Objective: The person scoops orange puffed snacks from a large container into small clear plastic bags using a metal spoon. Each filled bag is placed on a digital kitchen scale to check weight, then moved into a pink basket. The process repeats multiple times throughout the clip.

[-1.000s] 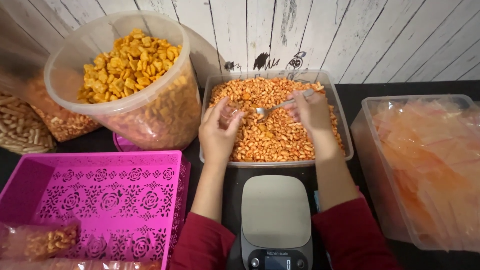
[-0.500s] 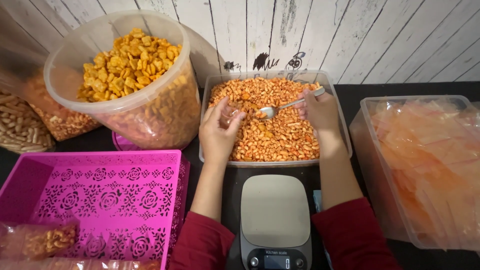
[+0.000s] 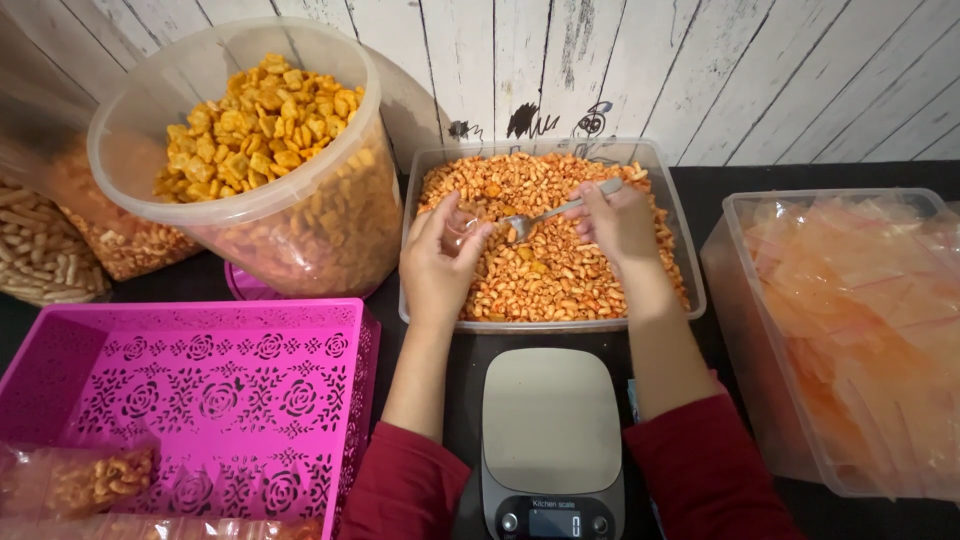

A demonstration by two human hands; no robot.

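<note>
My left hand (image 3: 437,262) pinches open a small clear bag (image 3: 462,228) over the snack tub (image 3: 680,260) at twelve o'clock; my right hand (image 3: 615,215) grips the spoon (image 3: 545,215), bowl at the bag's mouth. I judge a narrow, floppy opening could spill pieces back.

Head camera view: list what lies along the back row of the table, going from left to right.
Bag of pale stick snacks → round tub of yellow square crackers → rectangular tray of orange snack mix, with the left hand and the right hand holding a spoon above it → clear bin of empty plastic bags.
</note>
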